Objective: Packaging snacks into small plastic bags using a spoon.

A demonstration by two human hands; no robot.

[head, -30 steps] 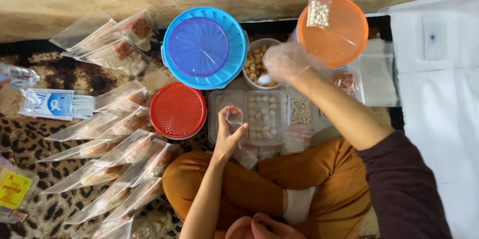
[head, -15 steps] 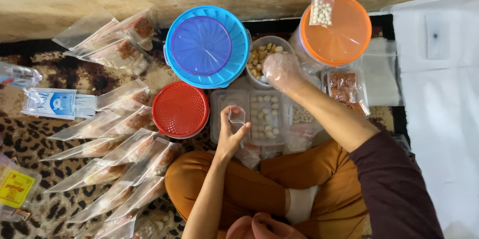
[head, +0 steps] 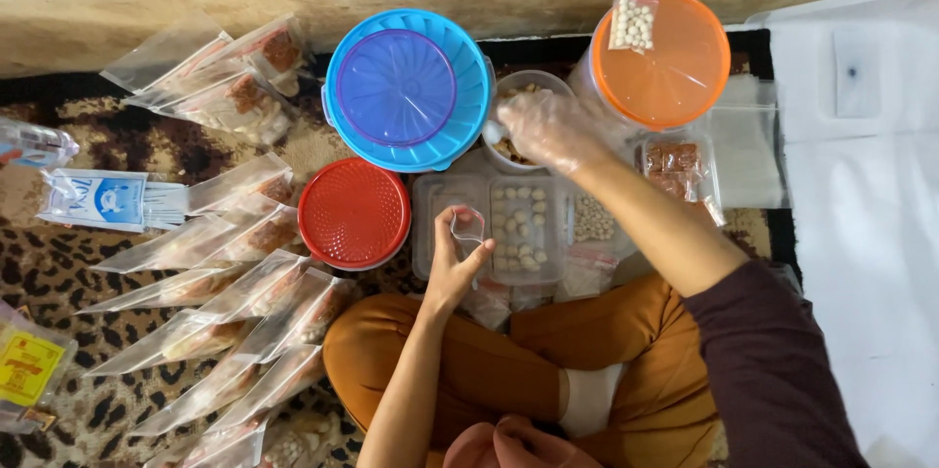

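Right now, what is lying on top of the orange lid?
A small clear bag of white round beads lies on the orange lid, near its far-left edge. The lid hides whatever the container holds.

Count by kind: three lidded round tubs, namely one blue tub (head: 408, 89), one red tub (head: 353, 214), one orange tub (head: 657, 59); one open bowl of nuts (head: 515, 116); one clear tray (head: 489, 226); two hands, the left hand (head: 453, 267) and the right hand (head: 550, 128)
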